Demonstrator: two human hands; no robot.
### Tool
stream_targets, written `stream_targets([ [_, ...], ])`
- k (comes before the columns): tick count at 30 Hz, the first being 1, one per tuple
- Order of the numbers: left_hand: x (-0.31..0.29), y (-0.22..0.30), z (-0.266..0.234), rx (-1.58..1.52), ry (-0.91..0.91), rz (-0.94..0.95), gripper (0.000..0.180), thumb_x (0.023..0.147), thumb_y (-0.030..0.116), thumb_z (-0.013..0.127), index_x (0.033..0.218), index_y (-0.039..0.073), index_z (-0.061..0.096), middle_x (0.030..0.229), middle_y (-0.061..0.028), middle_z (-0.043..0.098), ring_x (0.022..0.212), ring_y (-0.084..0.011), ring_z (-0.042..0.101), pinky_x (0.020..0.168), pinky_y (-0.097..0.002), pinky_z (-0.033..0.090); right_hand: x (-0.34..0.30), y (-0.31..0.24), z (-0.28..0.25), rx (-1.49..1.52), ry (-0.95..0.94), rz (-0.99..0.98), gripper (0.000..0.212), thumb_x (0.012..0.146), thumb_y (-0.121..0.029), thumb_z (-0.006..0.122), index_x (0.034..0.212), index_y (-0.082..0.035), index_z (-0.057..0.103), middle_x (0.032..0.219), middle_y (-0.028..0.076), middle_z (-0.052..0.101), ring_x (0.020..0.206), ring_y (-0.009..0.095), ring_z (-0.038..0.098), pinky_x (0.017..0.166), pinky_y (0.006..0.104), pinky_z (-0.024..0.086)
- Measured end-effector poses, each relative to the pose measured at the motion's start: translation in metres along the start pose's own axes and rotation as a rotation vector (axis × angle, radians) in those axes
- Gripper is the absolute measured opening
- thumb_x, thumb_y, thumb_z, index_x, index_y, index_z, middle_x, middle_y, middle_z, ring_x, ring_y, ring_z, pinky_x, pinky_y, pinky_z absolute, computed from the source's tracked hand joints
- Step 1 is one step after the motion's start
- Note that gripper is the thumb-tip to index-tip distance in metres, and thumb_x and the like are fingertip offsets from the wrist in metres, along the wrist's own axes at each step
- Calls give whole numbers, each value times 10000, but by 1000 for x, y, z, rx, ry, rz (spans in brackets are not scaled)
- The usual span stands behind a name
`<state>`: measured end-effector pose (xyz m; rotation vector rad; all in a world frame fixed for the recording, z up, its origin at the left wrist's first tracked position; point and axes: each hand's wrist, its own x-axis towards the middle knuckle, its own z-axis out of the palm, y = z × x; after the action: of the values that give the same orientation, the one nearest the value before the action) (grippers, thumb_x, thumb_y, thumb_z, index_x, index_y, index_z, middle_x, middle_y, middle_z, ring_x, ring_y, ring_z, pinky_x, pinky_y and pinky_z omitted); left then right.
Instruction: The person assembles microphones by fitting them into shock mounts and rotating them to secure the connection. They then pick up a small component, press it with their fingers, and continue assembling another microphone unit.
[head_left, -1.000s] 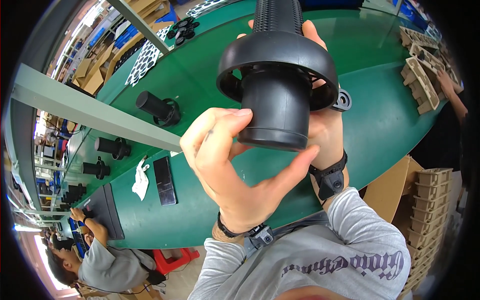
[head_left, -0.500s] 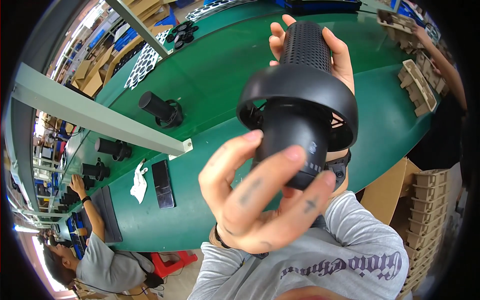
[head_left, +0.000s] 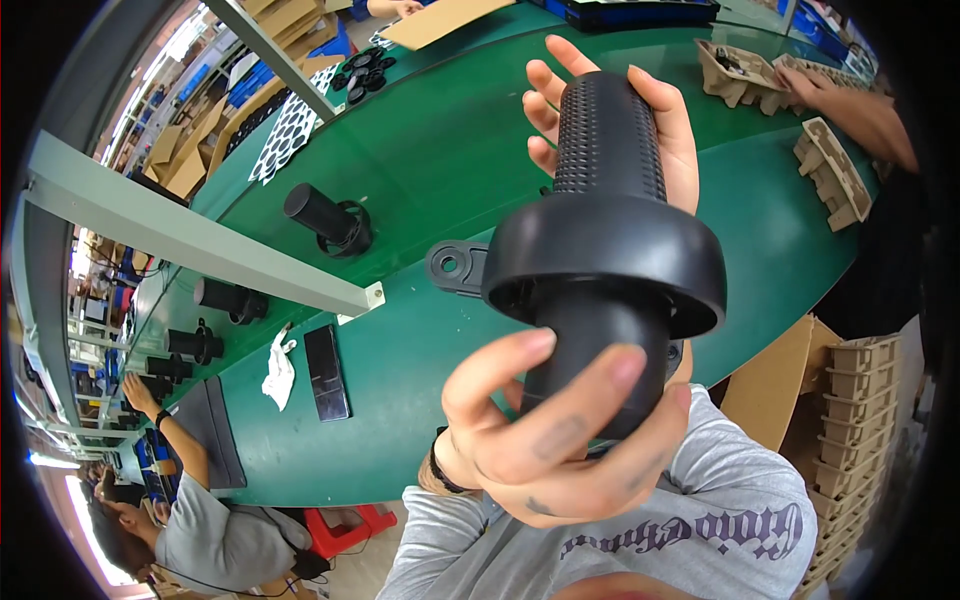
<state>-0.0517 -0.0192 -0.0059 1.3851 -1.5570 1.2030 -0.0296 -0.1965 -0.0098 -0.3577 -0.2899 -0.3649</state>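
Note:
A black microphone (head_left: 612, 135) with a perforated upper barrel stands nearly upright between my hands. A wide black ring-shaped mount (head_left: 605, 240) surrounds its middle, and a flat bracket with a round hole (head_left: 455, 266) sticks out to the left. My left hand (head_left: 560, 440) is wrapped round the smooth lower barrel (head_left: 600, 325), thumb and fingers pressed on it. From behind, my right hand (head_left: 680, 150) cradles the perforated part, its fingers curling past the left side and its thumb on the right. The ring and barrel hide most of its palm.
A phone (head_left: 328, 372) and a crumpled white cloth (head_left: 280, 370) lie on the green table left. Beyond a slanted metal post (head_left: 200, 230) stand more microphones (head_left: 318, 210). At right a co-worker's hand (head_left: 800, 88) touches a pulp tray (head_left: 738, 80); stacked trays (head_left: 850, 430) rise below.
The microphone has come lower and turned; its bracket now shows and the printed marks have gone from view. At right a co-worker's tray has shifted left. A cardboard piece has appeared at the top.

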Motion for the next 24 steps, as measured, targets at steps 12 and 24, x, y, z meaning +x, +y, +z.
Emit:
stream_targets([
  [12, 0, 19, -10, 1, -79, -178, 156, 620, 223, 580, 719, 292, 680, 776, 195, 585, 884, 1, 522, 798, -355, 390, 5, 7, -10, 18, -133, 111, 525, 842, -372, 382, 1134, 28, 553, 1038, 171, 608, 925, 287, 613, 807, 425, 527],
  [24, 1, 17, -14, -14, -141, -141, 111, 692, 222, 569, 698, 284, 661, 857, 212, 622, 887, 8, 545, 807, -334, 384, 5, 11, -15, -29, -149, 93, 500, 841, -368, 383, 1089, 25, 569, 976, 170, 614, 881, 277, 615, 779, 412, 526],
])
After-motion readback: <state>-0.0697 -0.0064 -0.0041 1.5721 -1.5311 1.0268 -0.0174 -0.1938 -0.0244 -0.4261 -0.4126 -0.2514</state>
